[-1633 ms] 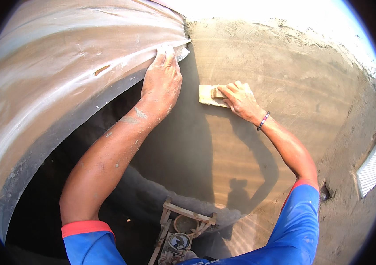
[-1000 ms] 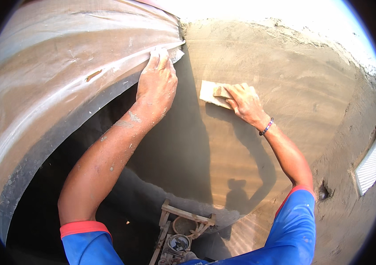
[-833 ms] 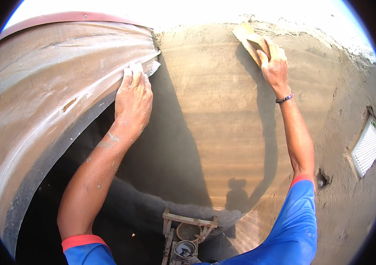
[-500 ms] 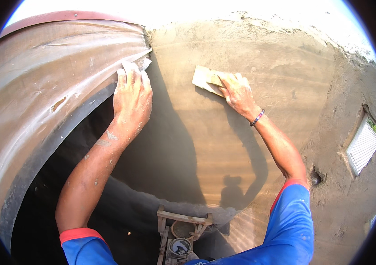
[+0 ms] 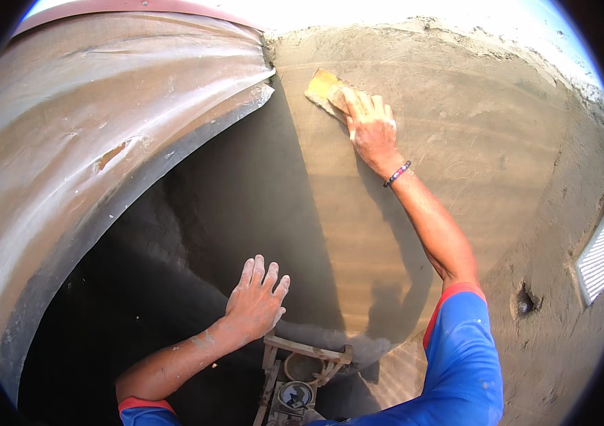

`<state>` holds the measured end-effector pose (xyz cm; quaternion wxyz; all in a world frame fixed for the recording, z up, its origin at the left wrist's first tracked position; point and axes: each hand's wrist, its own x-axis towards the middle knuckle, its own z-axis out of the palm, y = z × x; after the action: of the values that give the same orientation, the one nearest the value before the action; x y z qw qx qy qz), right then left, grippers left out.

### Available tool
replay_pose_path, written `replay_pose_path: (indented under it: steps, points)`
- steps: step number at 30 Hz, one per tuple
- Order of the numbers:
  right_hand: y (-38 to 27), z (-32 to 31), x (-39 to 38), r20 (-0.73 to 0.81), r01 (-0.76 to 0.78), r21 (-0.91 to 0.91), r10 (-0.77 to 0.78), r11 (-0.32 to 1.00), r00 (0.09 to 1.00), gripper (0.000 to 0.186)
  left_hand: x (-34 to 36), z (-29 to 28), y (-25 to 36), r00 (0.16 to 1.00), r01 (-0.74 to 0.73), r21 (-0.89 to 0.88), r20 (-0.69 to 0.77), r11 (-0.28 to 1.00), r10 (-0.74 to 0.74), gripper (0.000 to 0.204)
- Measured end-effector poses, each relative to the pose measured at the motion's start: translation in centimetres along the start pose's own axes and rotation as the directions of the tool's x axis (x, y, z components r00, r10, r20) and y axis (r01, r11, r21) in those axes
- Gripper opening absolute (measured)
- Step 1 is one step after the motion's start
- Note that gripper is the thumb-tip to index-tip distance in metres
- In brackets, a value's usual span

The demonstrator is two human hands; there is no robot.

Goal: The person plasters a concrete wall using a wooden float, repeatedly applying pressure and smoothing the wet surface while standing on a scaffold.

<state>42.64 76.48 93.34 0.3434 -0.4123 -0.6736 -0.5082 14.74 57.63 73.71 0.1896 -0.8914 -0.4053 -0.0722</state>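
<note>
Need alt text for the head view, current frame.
The right hand presses a yellow sponge against a wet plastered wall. The left hand hangs open and empty lower down, beside a curved plastic-covered form.

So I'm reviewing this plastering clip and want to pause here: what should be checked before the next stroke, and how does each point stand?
1. Right hand presses the yellow float to the wall: ok.
2. Float lies flat on the plaster: cannot tell, the fingers cover part of it.
3. Left hand braced on something: not ok, it hangs open, touching nothing visible.
4. Plastic sheet clear of the float: ok, it hangs to its left.
5. Wooden frame below clear of the arms: ok.
</note>
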Motion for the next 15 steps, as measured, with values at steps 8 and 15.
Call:
replay_pose_path:
  steps: [8,15]
  points:
    - [2.3,-4.8,-5.6,0.065,0.234,0.163,-0.247,0.958,0.967,0.049,-14.0,6.8,-1.3,0.821,0.405,-0.171,0.501,0.898,-0.274,0.062]
    - [6.0,-2.4,9.2,-0.15,-0.04,-0.057,0.031,0.998,0.988,0.045,-16.4,11.8,-0.5,0.745,0.506,-0.343,0.637,0.791,-0.2,0.061]
